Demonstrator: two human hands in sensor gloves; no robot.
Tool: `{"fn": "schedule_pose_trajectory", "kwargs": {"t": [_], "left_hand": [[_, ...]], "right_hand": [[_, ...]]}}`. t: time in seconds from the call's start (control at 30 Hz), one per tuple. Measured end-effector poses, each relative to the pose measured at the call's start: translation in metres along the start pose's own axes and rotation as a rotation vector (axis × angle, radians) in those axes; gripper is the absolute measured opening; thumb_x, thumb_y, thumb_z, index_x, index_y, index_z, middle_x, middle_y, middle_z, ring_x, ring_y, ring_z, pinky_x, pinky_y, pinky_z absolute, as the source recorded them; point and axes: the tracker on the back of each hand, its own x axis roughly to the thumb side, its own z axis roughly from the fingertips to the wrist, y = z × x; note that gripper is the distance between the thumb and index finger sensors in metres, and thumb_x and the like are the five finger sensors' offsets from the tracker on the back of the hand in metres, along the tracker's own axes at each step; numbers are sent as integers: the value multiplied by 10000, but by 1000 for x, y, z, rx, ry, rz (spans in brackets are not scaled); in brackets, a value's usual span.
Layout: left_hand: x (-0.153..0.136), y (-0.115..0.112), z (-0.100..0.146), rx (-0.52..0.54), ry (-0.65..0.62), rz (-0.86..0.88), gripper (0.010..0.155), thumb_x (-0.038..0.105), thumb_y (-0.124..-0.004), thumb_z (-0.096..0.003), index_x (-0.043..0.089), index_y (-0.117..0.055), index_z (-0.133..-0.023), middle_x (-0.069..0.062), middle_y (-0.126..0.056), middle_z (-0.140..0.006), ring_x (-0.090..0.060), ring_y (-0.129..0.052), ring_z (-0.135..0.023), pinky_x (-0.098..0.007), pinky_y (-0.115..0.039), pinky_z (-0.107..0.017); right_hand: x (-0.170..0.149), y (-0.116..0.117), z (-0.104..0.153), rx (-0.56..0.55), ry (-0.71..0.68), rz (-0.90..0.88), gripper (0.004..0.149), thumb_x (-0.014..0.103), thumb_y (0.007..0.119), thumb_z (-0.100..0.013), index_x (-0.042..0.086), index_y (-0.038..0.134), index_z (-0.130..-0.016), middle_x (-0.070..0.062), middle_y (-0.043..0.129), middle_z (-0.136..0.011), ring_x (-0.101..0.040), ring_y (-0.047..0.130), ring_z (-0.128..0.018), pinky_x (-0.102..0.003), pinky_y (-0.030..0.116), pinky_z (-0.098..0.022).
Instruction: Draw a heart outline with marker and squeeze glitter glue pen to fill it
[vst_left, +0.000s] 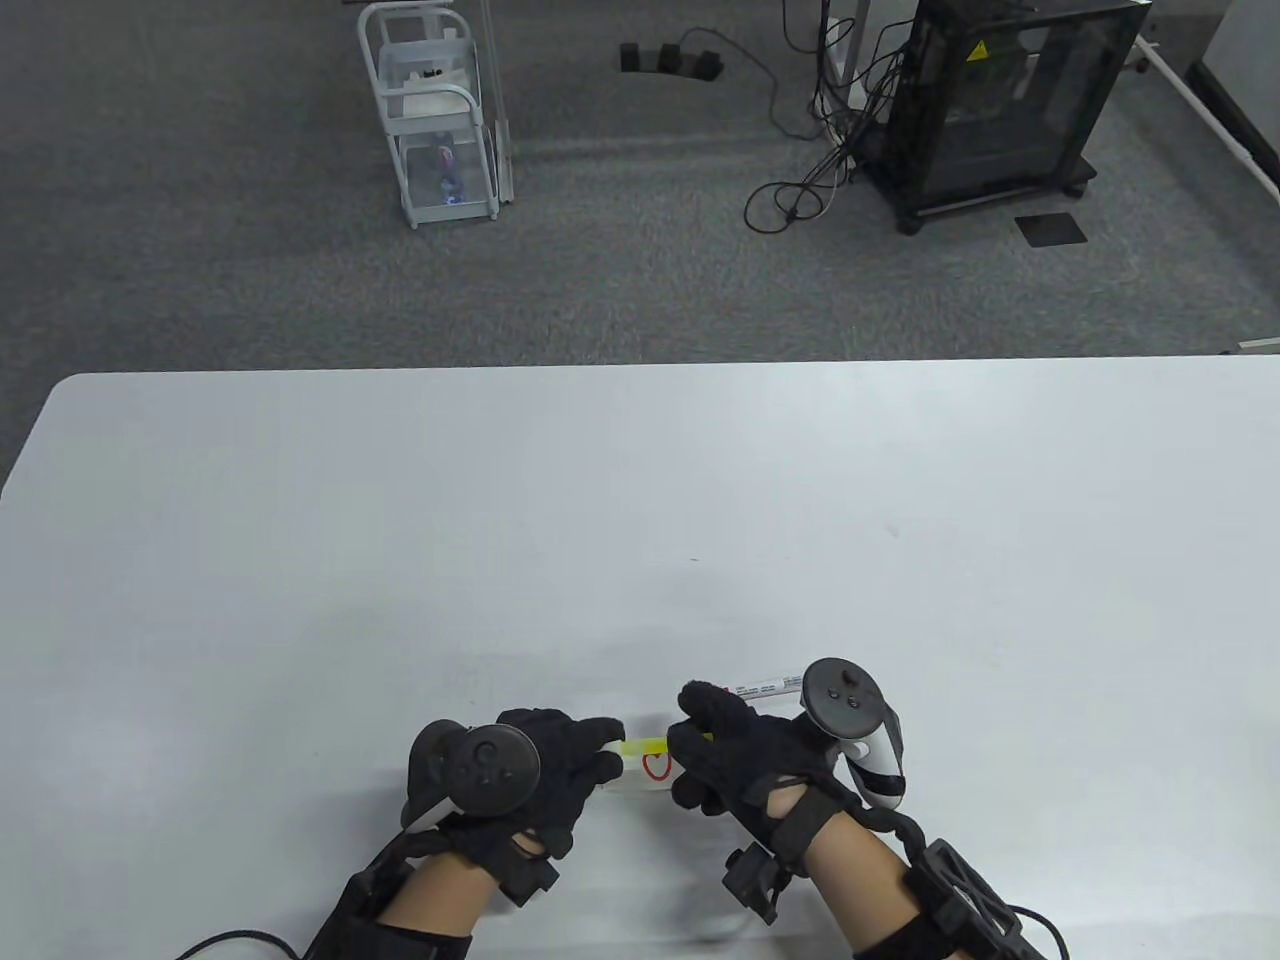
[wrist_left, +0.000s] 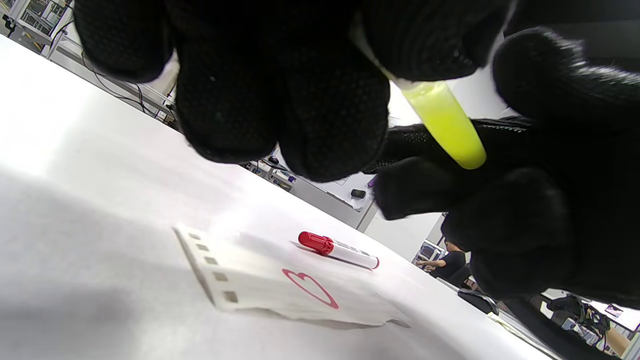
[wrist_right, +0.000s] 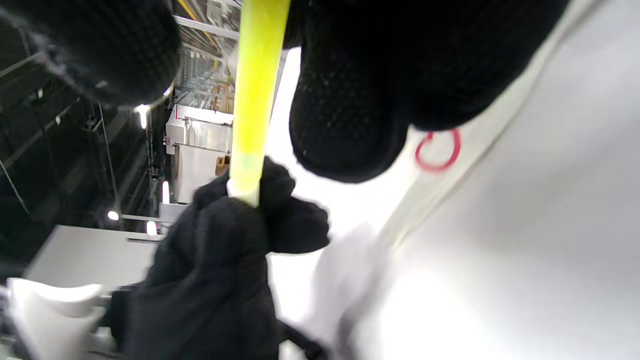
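Gloved left hand pinches one end of the yellow glue pen and right hand grips the other, above the paper's red heart on the desk; uncap steadily, then aim inside the outline.

Even overhead light keeps the table view sharp with soft shadows, while both wrist views blur close up and glare whitens the table.
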Motion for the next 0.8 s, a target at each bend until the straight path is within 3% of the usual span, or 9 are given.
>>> {"fn": "schedule_pose_trajectory", "kwargs": {"t": [0.07,0.17,0.2,0.27,0.3,0.43,0.53,0.63,0.8], "left_hand": [[1,0,0,1,-4,-4,505,483,-728,-463,171,-843,-843,27,-1068,-619,-229,-1014,-666,-560,-717,-613],[1,0,0,-4,-8,1,507,487,-730,-462,172,-845,-843,27,-1070,-617,-230,-1015,-664,-560,-718,-612],[1,0,0,-3,-7,3,505,487,-729,-462,175,-846,-842,29,-1069,-618,-229,-1015,-665,-559,-718,-613],[2,0,0,0,-10,10,505,489,-728,-463,178,-843,-845,29,-1067,-626,-229,-1011,-673,-561,-715,-615],[2,0,0,-1,-11,12,505,488,-728,-463,177,-842,-846,28,-1066,-630,-232,-1009,-676,-562,-712,-618],[2,-1,0,0,-14,10,506,487,-726,-462,182,-837,-850,23,-1064,-647,-240,-1003,-692,-566,-708,-619],[0,0,0,-6,2,-56,501,474,-727,-467,186,-823,-865,-14,-1040,-723,-295,-959,-751,-590,-674,-627],[3,-4,1,-59,-7,-156,491,472,-742,-470,199,-830,-868,-93,-925,-938,-385,-850,-873,-622,-614,-651],[18,-23,-1,-247,-78,-321,489,475,-762,-466,198,-855,-858,-85,-805,-1073,-381,-796,-949,-622,-586,-681]], "right_hand": [[2,0,-1,-35,-2,36,597,404,754,-469,-36,772,-871,-179,1016,-615,-167,1104,-272,-354,945,-187],[16,-2,1,-84,-101,202,462,281,830,-430,95,836,-854,-183,963,-721,-172,1084,-378,-351,942,-264],[16,-2,2,-80,-114,212,465,275,836,-432,113,819,-868,-204,897,-817,-165,1072,-432,-344,940,-300],[14,1,0,-62,-89,147,711,326,903,-411,71,612,-1008,-340,639,-981,-250,1007,-494,-406,881,-335],[13,1,-1,-43,-98,158,774,349,910,-413,69,552,-1039,-309,677,-968,-237,1012,-481,-399,884,-329],[14,-1,-7,-48,-159,262,512,356,919,-408,108,865,-852,-136,993,-693,-131,1070,-276,-324,925,-201],[30,-9,1,-153,-253,465,505,356,929,-401,71,890,-817,-130,1021,-606,-119,1067,-254,-320,924,-191],[34,-19,7,-253,-295,702,503,369,932,-401,56,901,-794,-114,1032,-568,-109,1070,-248,-316,929,-192],[15,-15,-3,-195,-213,743,497,369,941,-398,47,915,-776,-114,1048,-541,-107,1082,-230,-316,936,-177]]}}
